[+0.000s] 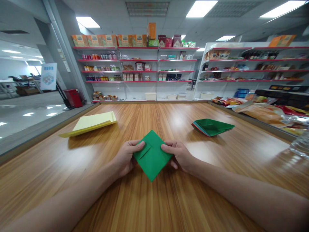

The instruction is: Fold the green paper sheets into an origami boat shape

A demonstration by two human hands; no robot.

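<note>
green folded paper square [152,162], pinched by our left hand [126,156] and right hand [181,154] over the glossy brown wood-grain table [145,209]; some folding's done, we can't tell what's left!

The desk [154,117] has a glossy wood-grain top with a raised rim [154,102], one side of which runs just left of the yellow paper [96,122]. That paper lies with its pale upper face showing, a deeper yellow strip along its near edge and a shadow under it. Well to the right of the yellow paper lies a pile of folded paper [218,127], green on top with red and blue layers below. Farther right of the yellow paper, and nearer, is a clear item [301,145], partly out of view.
</note>
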